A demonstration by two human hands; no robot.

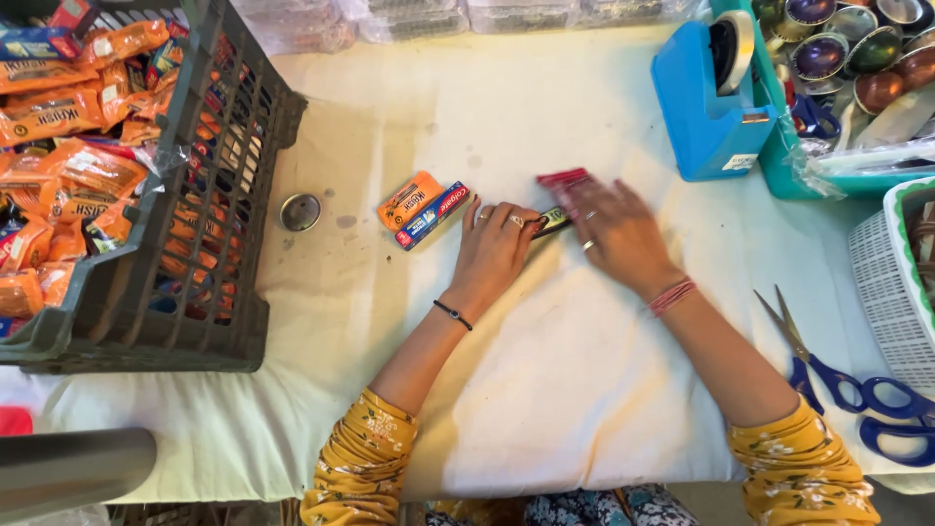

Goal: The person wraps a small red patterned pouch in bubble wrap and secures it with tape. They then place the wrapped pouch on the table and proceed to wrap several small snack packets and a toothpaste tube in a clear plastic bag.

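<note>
Left hand (495,248) flat on the white-clothed worktop (545,390), grip loose, fingers spread, fingertips touching a small dark packet (553,220). Right hand (616,229) blurred just beside it, pressing the same packet's other end, fingers reaching a red packet (563,178); cannot tell whether that grip is closed on anything. Left of the hands an orange sachet (410,201) against a blue-and-red box (431,215), a round metal lid (300,211), a grey crate (209,195); blue tape dispenser (711,107) beyond, blue scissors (838,375) right.

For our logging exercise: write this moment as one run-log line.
left hand: pressing small dark packet | right hand: on red packet | nearby: orange and blue packets, tape dispenser, scissors
</note>
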